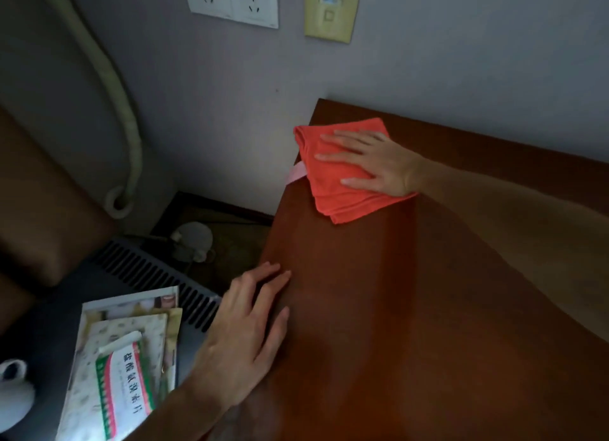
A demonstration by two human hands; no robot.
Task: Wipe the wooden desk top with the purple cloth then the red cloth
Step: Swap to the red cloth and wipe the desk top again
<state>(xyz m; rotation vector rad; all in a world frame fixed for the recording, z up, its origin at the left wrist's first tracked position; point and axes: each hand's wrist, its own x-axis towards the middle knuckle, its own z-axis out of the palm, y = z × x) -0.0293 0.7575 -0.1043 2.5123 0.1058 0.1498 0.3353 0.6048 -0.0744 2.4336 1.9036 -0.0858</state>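
The right hand (379, 163) presses the folded red cloth (342, 190) with flat, straight fingers at the worktop's (412, 308) far left corner; the left hand (244, 335), fingers straight, rests on the near left edge.

White double socket plate (232, 2) and yellowish wall switch (331, 10) up on grey wall; printed packets (127, 371) stacked beside slotted vent (158, 275).

Right hand (375, 163) flat, fingers (339, 137) straight; left hand (244, 338) flat, fingers spread.
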